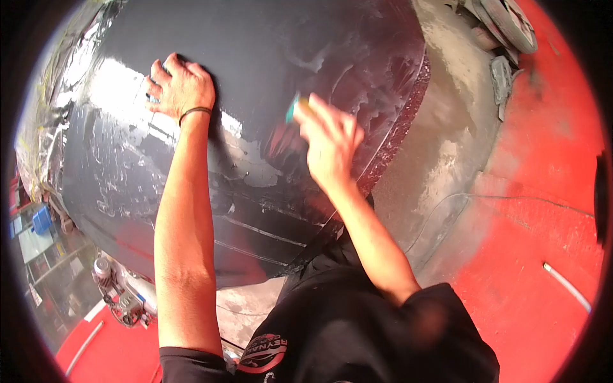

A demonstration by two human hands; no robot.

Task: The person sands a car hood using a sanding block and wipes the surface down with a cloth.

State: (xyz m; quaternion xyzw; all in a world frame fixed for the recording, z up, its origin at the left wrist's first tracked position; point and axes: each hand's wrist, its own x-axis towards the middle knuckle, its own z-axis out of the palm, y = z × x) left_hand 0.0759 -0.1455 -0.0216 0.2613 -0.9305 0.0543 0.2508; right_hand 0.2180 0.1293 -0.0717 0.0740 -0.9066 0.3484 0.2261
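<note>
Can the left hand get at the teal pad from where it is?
Probably yes: the left hand rests on the same dark panel, with nothing standing between. But the right hand has the teal pad, so it may need to let go.

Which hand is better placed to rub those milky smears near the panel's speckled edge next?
Probably the right hand: it is nearer the smears and grips something teal, blurred here. The left hand rests on the panel farther from that edge.

Hands on panel, compressor (pixel 121 297) apparently left
</note>
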